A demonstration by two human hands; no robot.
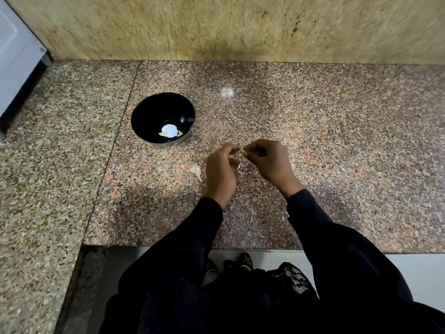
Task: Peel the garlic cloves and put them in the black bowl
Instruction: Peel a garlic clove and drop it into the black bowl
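Both hands meet over the counter (313, 112), left hand (221, 169) and right hand (269, 160) each with curled fingers pinching a garlic clove (242, 154) between them. Another clove (195, 169) lies just left; black bowl (144, 114) sits further left.

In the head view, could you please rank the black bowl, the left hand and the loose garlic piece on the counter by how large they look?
1. Black bowl.
2. Left hand, though it may be nearer the camera, so this gap is unsure.
3. Garlic piece, clearly smallest.
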